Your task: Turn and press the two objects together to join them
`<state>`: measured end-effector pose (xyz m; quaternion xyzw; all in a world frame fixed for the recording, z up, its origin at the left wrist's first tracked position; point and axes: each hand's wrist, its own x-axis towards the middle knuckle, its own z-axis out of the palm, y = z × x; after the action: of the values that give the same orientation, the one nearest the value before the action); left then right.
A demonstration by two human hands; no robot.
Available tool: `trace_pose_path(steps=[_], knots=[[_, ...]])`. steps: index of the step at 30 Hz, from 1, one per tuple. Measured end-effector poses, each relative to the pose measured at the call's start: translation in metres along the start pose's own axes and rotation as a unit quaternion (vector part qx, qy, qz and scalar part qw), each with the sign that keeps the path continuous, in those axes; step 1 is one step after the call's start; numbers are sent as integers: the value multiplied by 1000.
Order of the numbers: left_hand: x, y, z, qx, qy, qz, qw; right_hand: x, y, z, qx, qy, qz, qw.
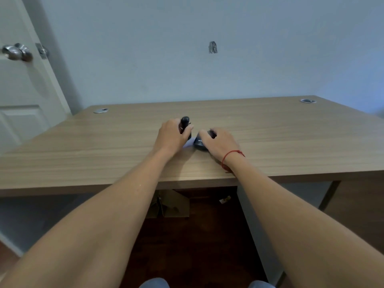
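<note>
My left hand (pixel 171 137) grips a small upright black object (pixel 185 124) with a rounded top, standing on the wooden desk (pixel 104 146); fingers and thumb curl round it. Just to the right, my right hand (pixel 220 141) lies over a black rounded object with white lettering (pixel 198 142), fingers curled around its top. A red string bracelet (pixel 227 157) circles my right wrist. A bit of white paper (pixel 190 143) shows between the two hands. Much of both black objects is hidden by my hands.
Two round cable grommets sit at the desk's back corners, left (pixel 100 110) and right (pixel 308 100). A white door with a metal knob (pixel 17 51) stands at the left. A cardboard box (pixel 172 203) lies on the dark floor under the desk.
</note>
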<state>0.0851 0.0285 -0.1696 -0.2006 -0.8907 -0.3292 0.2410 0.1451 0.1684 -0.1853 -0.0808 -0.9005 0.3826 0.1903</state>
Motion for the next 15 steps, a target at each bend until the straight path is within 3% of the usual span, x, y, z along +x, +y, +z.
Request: trace_pose_path(steps=[6, 10, 15], knots=[[6, 21, -7, -128, 92, -10, 987, -2, -2, -1, -63, -38, -16, 997], [6, 27, 0, -86, 51, 24, 995, -4, -3, -4, -45, -49, -39, 997], [6, 10, 5, -4, 2, -10, 1000, -4, -2, -1, -16, -34, -14, 999]])
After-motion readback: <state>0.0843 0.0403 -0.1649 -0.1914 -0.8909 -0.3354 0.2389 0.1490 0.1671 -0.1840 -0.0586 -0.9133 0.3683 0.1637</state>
